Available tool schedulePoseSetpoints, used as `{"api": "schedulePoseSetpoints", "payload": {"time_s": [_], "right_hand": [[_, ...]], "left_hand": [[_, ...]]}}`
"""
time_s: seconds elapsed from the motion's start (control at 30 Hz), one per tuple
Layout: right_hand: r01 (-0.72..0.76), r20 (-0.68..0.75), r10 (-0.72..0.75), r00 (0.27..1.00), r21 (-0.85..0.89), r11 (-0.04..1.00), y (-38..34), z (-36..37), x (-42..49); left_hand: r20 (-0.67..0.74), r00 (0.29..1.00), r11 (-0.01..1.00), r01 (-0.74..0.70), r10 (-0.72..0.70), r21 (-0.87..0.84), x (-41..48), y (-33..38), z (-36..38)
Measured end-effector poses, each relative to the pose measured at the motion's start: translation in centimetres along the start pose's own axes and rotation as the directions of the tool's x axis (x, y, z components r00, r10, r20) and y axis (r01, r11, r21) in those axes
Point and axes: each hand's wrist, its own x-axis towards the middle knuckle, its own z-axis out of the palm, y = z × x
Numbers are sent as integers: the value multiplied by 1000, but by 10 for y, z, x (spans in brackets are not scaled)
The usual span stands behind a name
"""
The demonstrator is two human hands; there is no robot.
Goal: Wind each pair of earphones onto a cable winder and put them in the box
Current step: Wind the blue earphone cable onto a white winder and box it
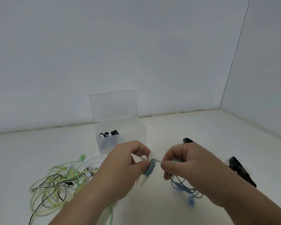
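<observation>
- Nearest the viewer, the loose part of the blue earphones [183, 187] hangs in loops under the right hand, with a blurred blue end lowest. It probably dangles free so that it can feed upward without snagging.
- The right hand [190, 163], near and right of centre, pinches the blue cable between thumb and forefinger, the other fingers curled. The pinch seems meant to hold the strand taut.
- The left hand [120, 168], just beside it, has its fingers curled round a white cable winder [143, 180]. Blue turns already wrap the winder's middle, so winding looks partly done.
- On the near left of the white surface [201, 127] lies a tangle of green, yellow, black and white earphones [58, 184], apparently awaiting their turn.
- On the right lies a black clip-like piece [241, 172], probably a spare winder, within reach.
- Farther off, at centre, a clear box [136, 127] stands with its hinged lid [113, 104] raised, open to receive the finished pair. Inside sit small black and white items [108, 133], likely wound earphones, too small to be sure.
</observation>
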Motion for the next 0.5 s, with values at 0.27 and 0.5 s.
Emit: {"api": "schedulePoseSetpoints", "payload": {"time_s": [0.27, 0.5], "right_hand": [[61, 171, -61, 983, 8, 998, -5, 13, -4], [81, 163, -50, 985, -192, 978, -1, 22, 2]], "left_hand": [[-252, 959, 954, 53, -131, -295, 9, -8, 0], [-15, 973, 622, 137, -232, -771, 8, 2, -1]]}}
